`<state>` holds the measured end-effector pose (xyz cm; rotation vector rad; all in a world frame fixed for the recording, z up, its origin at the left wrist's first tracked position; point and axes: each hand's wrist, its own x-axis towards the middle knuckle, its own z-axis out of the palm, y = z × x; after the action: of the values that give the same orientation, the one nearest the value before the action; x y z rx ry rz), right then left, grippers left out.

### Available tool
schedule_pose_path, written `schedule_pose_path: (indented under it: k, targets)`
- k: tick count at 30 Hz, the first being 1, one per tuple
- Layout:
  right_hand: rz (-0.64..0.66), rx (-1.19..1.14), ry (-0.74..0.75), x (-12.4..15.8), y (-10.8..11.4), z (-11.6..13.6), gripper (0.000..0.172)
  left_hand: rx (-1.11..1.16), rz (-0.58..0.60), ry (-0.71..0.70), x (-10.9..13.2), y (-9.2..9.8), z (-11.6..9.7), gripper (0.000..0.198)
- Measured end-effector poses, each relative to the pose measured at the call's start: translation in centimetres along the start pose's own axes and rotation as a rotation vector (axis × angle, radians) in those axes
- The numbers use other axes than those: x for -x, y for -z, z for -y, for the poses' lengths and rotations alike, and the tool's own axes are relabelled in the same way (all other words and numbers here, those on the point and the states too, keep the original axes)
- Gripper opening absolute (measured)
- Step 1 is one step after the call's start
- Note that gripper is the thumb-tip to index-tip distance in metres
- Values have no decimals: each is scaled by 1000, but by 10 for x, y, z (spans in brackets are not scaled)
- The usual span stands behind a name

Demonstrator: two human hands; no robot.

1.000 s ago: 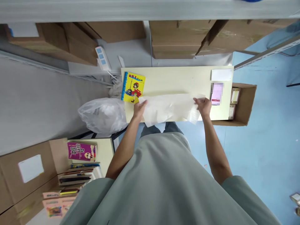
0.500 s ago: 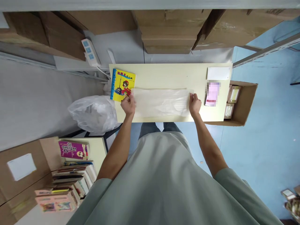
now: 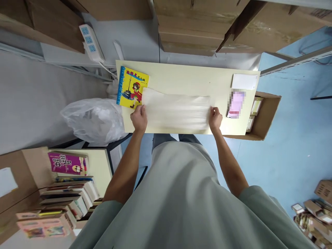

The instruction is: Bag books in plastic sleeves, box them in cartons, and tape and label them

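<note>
A whitish translucent sheet, which looks like thin plastic film, stretches between my two hands over the pale table. My left hand pinches its left edge, and my right hand pinches the right edge. Both hands are closed at the fingertips. Just above my left hand lies a yellow book with a blue spine strip and a cartoon figure in red. The sheet's upper left corner meets or slightly overlaps the book's right side.
At the table's right lie a pink phone-like object, blurred out, and a white box-like item. An open carton stands beyond. On the left are a clear plastic bag, a power strip and a row of books.
The sheet looks flatter and more evenly spread, its upper left corner now raised toward the book. My hands keep their pinch on both ends. The camera view has shifted slightly.
</note>
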<state>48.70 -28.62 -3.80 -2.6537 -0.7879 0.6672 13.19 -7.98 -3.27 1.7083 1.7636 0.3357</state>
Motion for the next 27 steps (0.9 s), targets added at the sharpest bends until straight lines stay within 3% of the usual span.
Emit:
schedule_pose_path:
  k: [5, 11, 15, 17, 19, 21, 23, 27]
  targets:
    - [-16, 30, 33, -16, 5, 1, 29, -40, 7, -27, -3, -1, -1, 33]
    - [-25, 75, 55, -23, 12, -8, 32, -117, -9, -5, 11, -8, -1, 33]
    - [-134, 129, 139, -11, 19, -5, 47, -178, -139, -114, 18, -6, -7, 61]
    - [-173, 160, 264, 1, 12, 10, 58, -184, -67, -252, 23, -16, -18, 69]
    - [-139, 181, 400, 13, -5, 35, 67, -179, 109, -412, 29, -36, -34, 69]
    - [-46, 180, 516, 22, -29, 62, 70, -183, 248, -525, 36, -62, -51, 73]
    - [71, 161, 624, 24, -53, 84, 66, -185, 312, -570, 40, -87, -63, 75]
    - [245, 132, 731, 12, -73, 86, 68, -198, 396, -657, 38, -109, -62, 83]
